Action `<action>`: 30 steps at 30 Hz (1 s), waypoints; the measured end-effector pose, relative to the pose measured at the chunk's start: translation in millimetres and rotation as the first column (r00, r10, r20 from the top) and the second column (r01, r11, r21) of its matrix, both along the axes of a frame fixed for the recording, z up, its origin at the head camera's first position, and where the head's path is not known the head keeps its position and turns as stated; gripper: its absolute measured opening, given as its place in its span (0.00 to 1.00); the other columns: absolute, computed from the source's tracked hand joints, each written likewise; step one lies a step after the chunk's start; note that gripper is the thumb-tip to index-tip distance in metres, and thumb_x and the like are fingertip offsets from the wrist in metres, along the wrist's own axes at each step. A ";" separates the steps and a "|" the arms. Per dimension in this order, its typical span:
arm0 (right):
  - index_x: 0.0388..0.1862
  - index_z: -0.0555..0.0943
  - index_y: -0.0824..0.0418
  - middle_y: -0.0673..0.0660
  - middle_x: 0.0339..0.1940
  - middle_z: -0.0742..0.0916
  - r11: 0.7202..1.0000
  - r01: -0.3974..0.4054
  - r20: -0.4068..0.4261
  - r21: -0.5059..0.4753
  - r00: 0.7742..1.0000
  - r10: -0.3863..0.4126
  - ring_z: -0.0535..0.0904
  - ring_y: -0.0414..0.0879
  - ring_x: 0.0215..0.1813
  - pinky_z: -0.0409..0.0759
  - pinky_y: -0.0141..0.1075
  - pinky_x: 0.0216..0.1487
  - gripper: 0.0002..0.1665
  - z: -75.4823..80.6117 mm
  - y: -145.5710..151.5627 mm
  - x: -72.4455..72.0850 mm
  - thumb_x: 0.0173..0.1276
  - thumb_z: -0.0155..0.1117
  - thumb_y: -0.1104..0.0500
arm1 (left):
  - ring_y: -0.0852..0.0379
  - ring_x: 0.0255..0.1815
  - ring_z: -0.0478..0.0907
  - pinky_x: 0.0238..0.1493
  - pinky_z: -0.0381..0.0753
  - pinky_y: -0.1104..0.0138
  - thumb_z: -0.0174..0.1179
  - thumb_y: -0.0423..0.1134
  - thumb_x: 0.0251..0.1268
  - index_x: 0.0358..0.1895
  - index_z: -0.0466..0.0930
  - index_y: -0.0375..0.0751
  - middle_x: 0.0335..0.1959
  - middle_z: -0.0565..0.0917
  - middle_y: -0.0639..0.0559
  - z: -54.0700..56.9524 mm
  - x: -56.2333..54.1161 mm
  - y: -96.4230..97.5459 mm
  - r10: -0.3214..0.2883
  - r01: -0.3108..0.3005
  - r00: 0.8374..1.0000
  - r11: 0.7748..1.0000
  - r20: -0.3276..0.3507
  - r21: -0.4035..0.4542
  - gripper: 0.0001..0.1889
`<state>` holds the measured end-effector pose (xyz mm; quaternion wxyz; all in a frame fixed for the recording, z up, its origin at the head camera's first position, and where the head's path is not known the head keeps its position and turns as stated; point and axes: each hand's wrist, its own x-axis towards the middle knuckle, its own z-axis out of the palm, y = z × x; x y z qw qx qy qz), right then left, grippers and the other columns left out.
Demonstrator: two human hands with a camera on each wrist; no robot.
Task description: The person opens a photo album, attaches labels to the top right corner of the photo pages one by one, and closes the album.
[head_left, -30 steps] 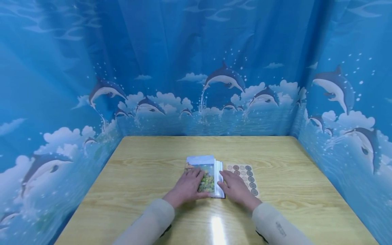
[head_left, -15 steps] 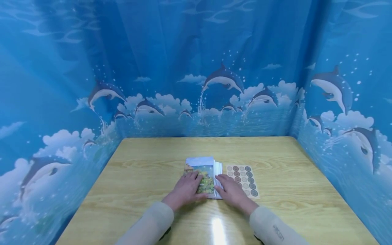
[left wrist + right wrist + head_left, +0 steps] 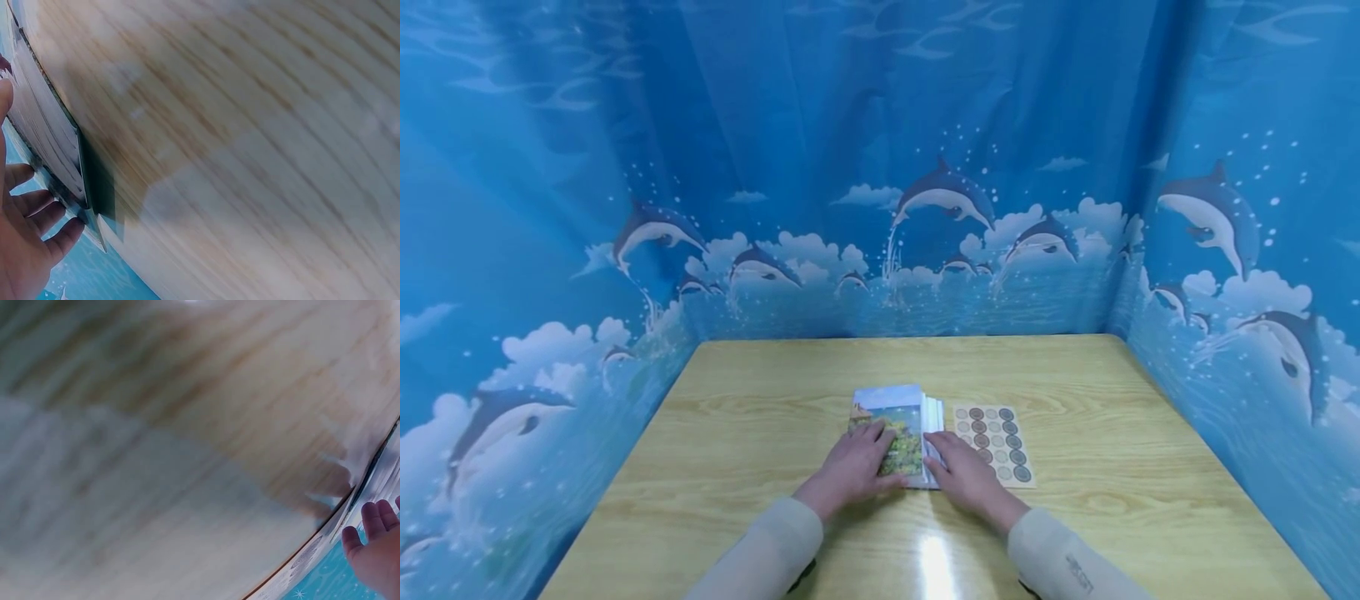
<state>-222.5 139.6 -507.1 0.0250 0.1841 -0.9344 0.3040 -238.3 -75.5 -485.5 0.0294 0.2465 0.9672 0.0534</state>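
Note:
A thick book (image 3: 906,446) lies flat on the table with a landscape picture on its cover. White pages (image 3: 933,417) stick out past the cover on its right side. My left hand (image 3: 857,467) rests on the cover's left part, fingers spread. Over the right side of the pages lies my right hand (image 3: 962,471), fingertips on them. In the left wrist view, the book's page block (image 3: 47,119) shows edge-on, beside the fingers of the left hand (image 3: 28,244). The right hand (image 3: 375,550) appears at the lower right of the right wrist view, near the book's edge.
A tan sheet of round stickers (image 3: 1015,450), in brown, grey and pale rows, lies just right of the book, partly behind the right hand. The wood-grain table (image 3: 760,417) is bordered by blue dolphin curtains (image 3: 820,192) at the back and both sides.
My right hand has slid a little to the left, further over the pages, and the white strip beside the cover looks slightly narrower. My left hand stays on the cover.

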 end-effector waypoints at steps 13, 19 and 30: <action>0.69 0.72 0.63 0.65 0.66 0.77 0.998 0.024 0.024 0.051 0.999 -0.025 0.72 0.62 0.67 0.67 0.59 0.67 0.28 3.4 -2.4 0.3 0.77 0.53 0.50 | 0.41 0.73 0.61 0.70 0.64 0.46 0.56 0.70 0.61 0.74 0.64 0.43 0.75 0.63 0.40 2.9 0.3 -3.5 -0.010 0.009 1.000 0.998 0.020 0.054 0.45; 0.68 0.73 0.65 0.66 0.66 0.77 0.997 0.031 -0.001 0.070 1.000 -0.031 0.73 0.63 0.66 0.69 0.60 0.66 0.30 4.3 -5.1 2.1 0.73 0.60 0.49 | 0.42 0.74 0.61 0.71 0.64 0.47 0.56 0.70 0.62 0.75 0.63 0.44 0.76 0.61 0.42 -1.1 -1.6 -8.5 -0.008 0.004 1.000 0.993 0.030 0.117 0.44; 0.68 0.73 0.64 0.65 0.64 0.78 0.991 0.040 -0.034 0.127 0.999 -0.036 0.74 0.62 0.64 0.70 0.60 0.64 0.30 0.3 -10.7 2.6 0.73 0.60 0.50 | 0.39 0.73 0.62 0.71 0.63 0.47 0.55 0.64 0.68 0.75 0.61 0.41 0.75 0.62 0.40 3.6 4.2 -23.0 0.001 -0.019 0.998 0.952 0.058 0.304 0.41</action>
